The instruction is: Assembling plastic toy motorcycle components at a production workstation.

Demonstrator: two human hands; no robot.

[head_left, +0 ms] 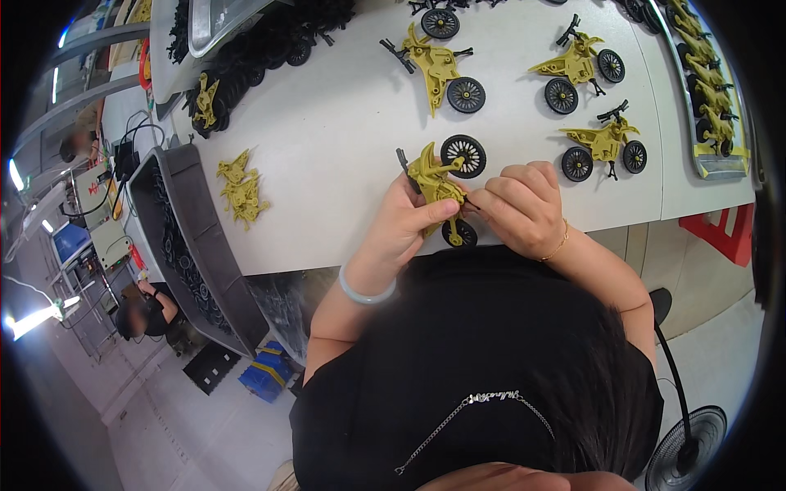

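Near the table's front edge, my left hand [401, 219] is closed around a yellow toy motorcycle [430, 173] with black spoked wheels and black handlebars. Its thumb presses on the yellow body. My right hand [524, 209] pinches a small black part [472, 204] against the side of the body; the fingers hide most of that part. Beyond my hands stands another yellow toy motorcycle [436, 69]. Two more, a far toy motorcycle [577, 69] and a nearer toy motorcycle [606, 146], are to the right, each with a small black stand below.
Loose yellow parts [243, 190] lie on the white table [311, 155] at left. A grey bin [214, 237] of black wheels adjoins its left edge. Black parts [254, 61] are heaped behind. A tray [720, 164] of toy motorcycles stands at right, above a red stool [725, 233]. Other people work far left.
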